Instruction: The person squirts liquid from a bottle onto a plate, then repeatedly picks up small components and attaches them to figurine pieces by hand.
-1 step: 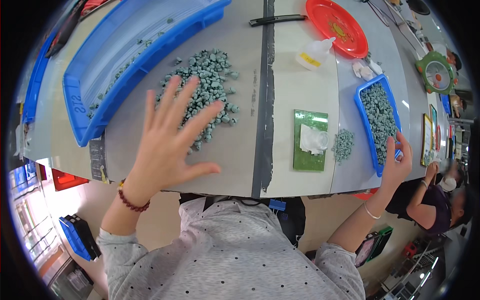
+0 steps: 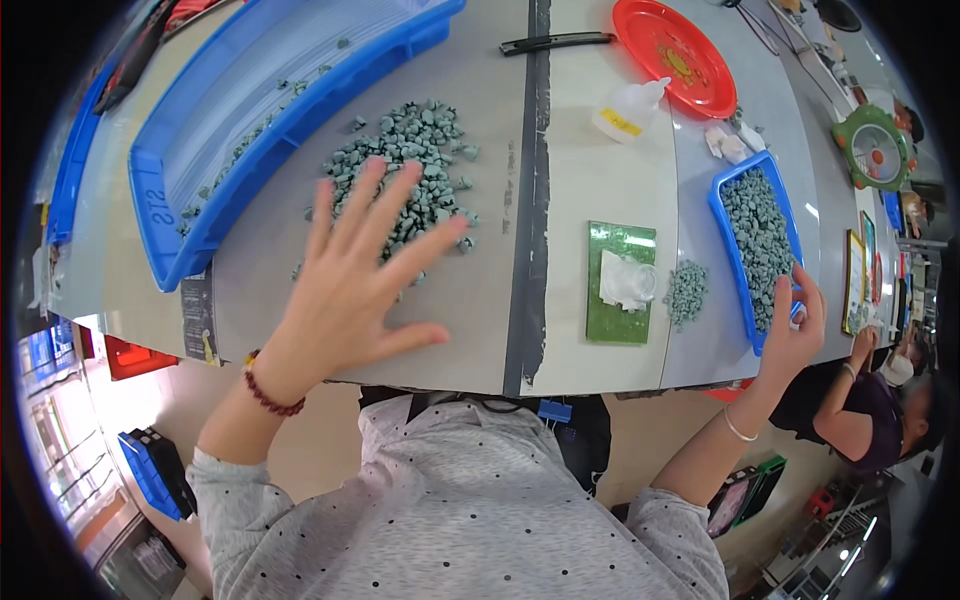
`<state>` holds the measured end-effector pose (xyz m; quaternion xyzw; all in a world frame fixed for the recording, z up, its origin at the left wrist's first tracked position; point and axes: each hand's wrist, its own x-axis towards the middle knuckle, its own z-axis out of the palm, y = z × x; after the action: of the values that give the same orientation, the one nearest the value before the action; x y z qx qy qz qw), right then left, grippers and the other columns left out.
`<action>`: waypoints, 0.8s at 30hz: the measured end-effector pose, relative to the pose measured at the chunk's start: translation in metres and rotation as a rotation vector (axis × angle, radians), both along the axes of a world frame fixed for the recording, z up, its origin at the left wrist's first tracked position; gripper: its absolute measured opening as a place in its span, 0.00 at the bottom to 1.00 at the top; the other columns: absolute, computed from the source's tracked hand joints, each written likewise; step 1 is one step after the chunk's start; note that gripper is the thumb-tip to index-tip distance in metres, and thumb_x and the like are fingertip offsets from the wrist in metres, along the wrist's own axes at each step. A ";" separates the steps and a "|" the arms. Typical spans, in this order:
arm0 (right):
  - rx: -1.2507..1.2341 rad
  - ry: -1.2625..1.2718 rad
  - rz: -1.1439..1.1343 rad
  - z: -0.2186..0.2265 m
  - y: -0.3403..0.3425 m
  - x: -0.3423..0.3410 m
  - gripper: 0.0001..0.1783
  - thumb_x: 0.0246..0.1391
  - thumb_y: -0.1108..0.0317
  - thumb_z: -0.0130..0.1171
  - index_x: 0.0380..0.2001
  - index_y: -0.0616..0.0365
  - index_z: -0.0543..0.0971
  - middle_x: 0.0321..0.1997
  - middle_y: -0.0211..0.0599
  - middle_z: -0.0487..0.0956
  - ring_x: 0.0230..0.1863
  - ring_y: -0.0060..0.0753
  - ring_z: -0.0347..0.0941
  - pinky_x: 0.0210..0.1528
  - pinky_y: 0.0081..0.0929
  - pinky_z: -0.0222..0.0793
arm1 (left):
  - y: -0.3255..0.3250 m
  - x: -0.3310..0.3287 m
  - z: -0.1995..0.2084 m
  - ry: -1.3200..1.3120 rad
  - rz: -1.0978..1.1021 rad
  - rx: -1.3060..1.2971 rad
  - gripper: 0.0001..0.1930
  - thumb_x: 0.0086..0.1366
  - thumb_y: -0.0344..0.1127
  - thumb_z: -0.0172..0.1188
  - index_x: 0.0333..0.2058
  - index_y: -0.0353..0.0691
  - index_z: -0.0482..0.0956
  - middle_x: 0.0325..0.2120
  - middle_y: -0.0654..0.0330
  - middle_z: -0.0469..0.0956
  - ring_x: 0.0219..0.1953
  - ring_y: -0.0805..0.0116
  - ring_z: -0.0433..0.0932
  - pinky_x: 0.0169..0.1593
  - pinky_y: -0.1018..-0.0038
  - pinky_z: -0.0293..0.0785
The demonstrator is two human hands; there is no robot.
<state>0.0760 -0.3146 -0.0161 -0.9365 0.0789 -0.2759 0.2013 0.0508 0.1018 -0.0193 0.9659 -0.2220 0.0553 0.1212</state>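
My left hand (image 2: 350, 270) hovers flat with fingers spread over the near edge of a loose pile of small grey-green stones (image 2: 410, 150) on the table. It holds nothing. A large blue tray (image 2: 175, 215) with a few stones in it lies just beyond the pile, at the left. Far to the right, my right hand (image 2: 795, 330) grips the near corner of a small blue tray (image 2: 722, 215) that is filled with the same stones (image 2: 760, 240).
A green board (image 2: 612, 300) carries a clear jar (image 2: 628, 282), with a small stone heap (image 2: 685, 292) beside it. Farther back are a white squeeze bottle (image 2: 628, 110), a red plate (image 2: 675, 50) and a black tool (image 2: 555, 42). Another person (image 2: 880, 390) sits at the lower right.
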 end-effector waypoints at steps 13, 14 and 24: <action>0.262 -0.236 0.212 -0.001 0.049 -0.057 0.04 0.48 0.77 0.54 0.28 0.68 0.76 0.31 0.38 0.75 0.28 0.23 0.65 0.28 0.17 0.57 | -0.013 0.056 -0.026 -0.318 -0.229 -0.095 0.10 0.51 0.33 0.61 0.24 0.41 0.66 0.21 0.61 0.64 0.25 0.65 0.69 0.26 0.71 0.68; 0.258 -0.233 0.207 -0.004 0.045 -0.060 0.04 0.48 0.77 0.54 0.28 0.68 0.76 0.31 0.38 0.75 0.28 0.23 0.65 0.28 0.17 0.57 | -0.013 0.058 -0.023 -0.343 -0.230 -0.116 0.10 0.53 0.32 0.60 0.23 0.40 0.66 0.19 0.61 0.64 0.22 0.65 0.69 0.23 0.71 0.67; 0.359 -0.157 0.216 -0.020 0.035 -0.072 0.06 0.53 0.78 0.49 0.28 0.70 0.75 0.33 0.35 0.73 0.28 0.17 0.62 0.30 0.14 0.58 | 0.014 0.065 0.006 0.638 0.255 -1.808 0.13 0.66 0.37 0.46 0.22 0.39 0.64 0.18 0.68 0.61 0.17 0.78 0.55 0.20 0.82 0.52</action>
<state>0.0036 -0.2797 -0.0365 -0.8643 0.0101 -0.3063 0.3989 0.1159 0.1156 -0.0129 0.4942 0.0544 -0.0468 0.8664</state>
